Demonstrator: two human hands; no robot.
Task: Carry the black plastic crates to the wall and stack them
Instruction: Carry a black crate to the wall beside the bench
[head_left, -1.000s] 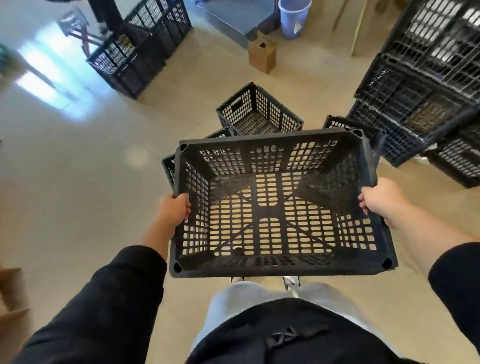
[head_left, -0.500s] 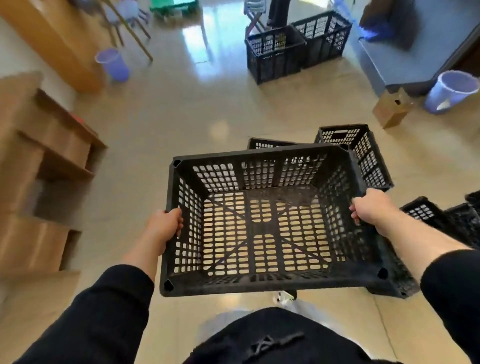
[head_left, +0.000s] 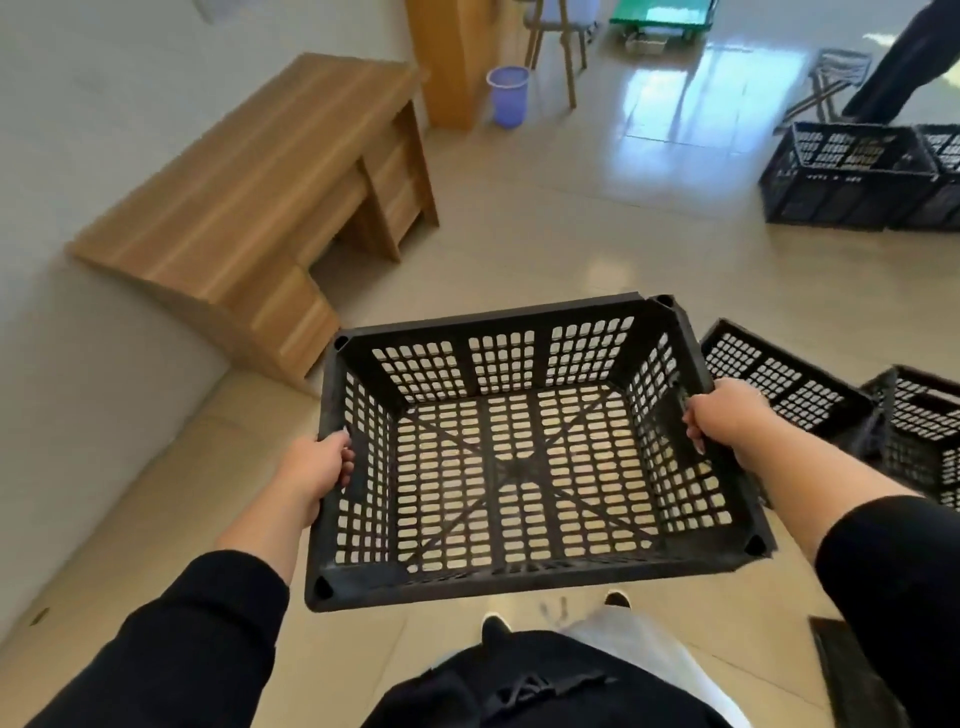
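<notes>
Empty black perforated plastic crate (head_left: 524, 457) held up off the beige tiled floor (head_left: 519, 249), open side up. Left hand (head_left: 317, 467) curled round its left rim, right hand (head_left: 727, 415) round the right. White wall (head_left: 78, 156) and wooden desk (head_left: 260, 197) ahead-left; more black crates (head_left: 789, 379) on floor at right.

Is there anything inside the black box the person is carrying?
Empty. The floor shows through the slotted bottom of the black plastic crate, and nothing lies inside.

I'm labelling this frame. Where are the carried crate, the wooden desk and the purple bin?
carried crate (head_left: 524, 470), head view, centre of its slotted floor
wooden desk (head_left: 260, 171), head view, top surface
purple bin (head_left: 508, 98), head view, side wall
</notes>
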